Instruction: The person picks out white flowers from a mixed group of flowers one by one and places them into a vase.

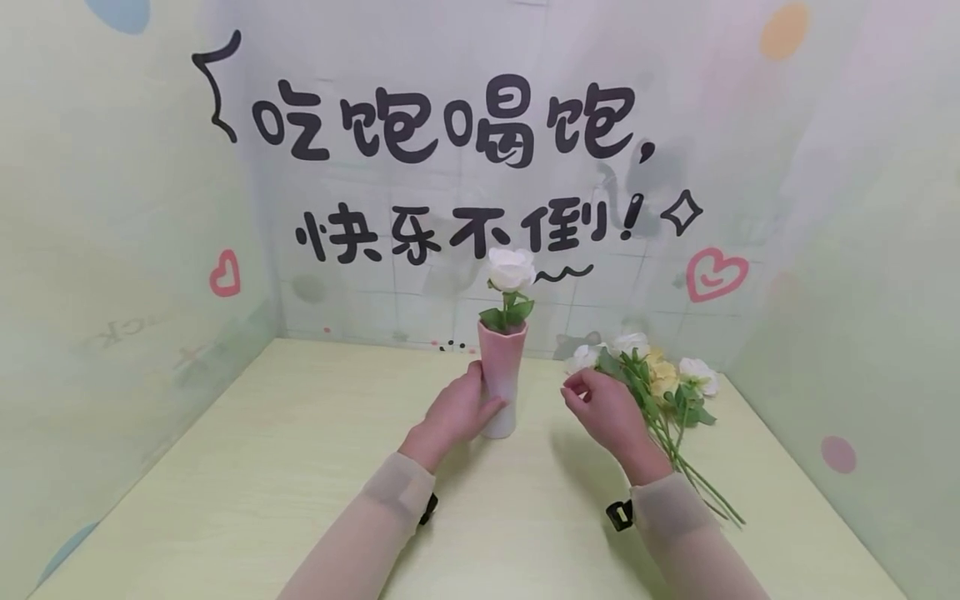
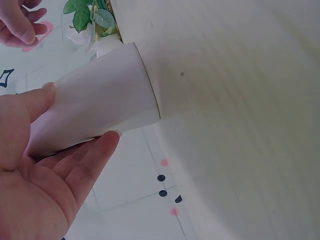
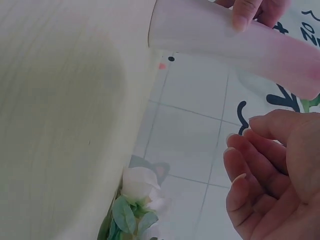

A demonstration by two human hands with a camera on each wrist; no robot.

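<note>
My left hand grips a tall vase, pink at the rim and fading to white at the base, which stands upright on the table. In the left wrist view, the thumb and fingers lie on opposite sides of the vase. One white rose with green leaves rises out of its mouth; the stem inside is hidden. To the right of the vase, my right hand hovers with loosely curled fingers. Nothing shows between the fingers of this hand in the right wrist view.
Beside and beyond the right hand lies a bunch of flowers, with white blooms, a yellow bloom and long green stems pointing toward me. The pale wooden table meets printed walls at its back and sides.
</note>
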